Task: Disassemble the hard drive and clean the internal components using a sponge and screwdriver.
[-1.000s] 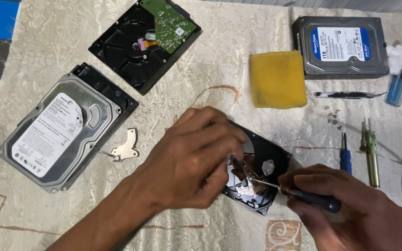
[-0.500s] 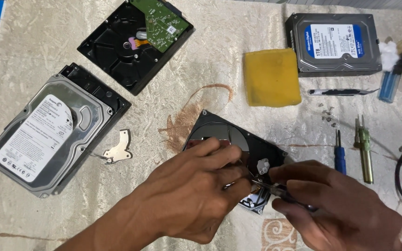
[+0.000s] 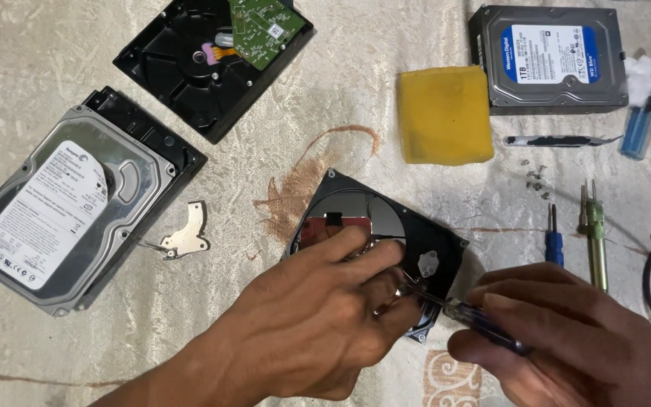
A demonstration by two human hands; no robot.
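An opened hard drive (image 3: 423, 234) with a shiny platter lies on the pale cloth near the middle. My left hand (image 3: 318, 324) rests on its near half, fingers pressed onto the platter and the inner parts. My right hand (image 3: 566, 347) grips a blue-handled screwdriver (image 3: 476, 324); its metal tip points left into the drive's lower right corner, just beside my left fingertips. A small white part sits inside the drive at that corner.
A closed silver hard drive (image 3: 62, 211) lies at left, a loose metal bracket (image 3: 186, 235) beside it. A black drive with a green circuit board (image 3: 212, 60) is at top, a yellow sponge (image 3: 444, 113), another labelled drive (image 3: 548, 56), loose screws (image 3: 536, 179) and screwdrivers (image 3: 593, 234) at right.
My left hand slid down off the platter, uncovering more of the open drive. My right hand with the screwdriver stays at the drive's lower right corner.
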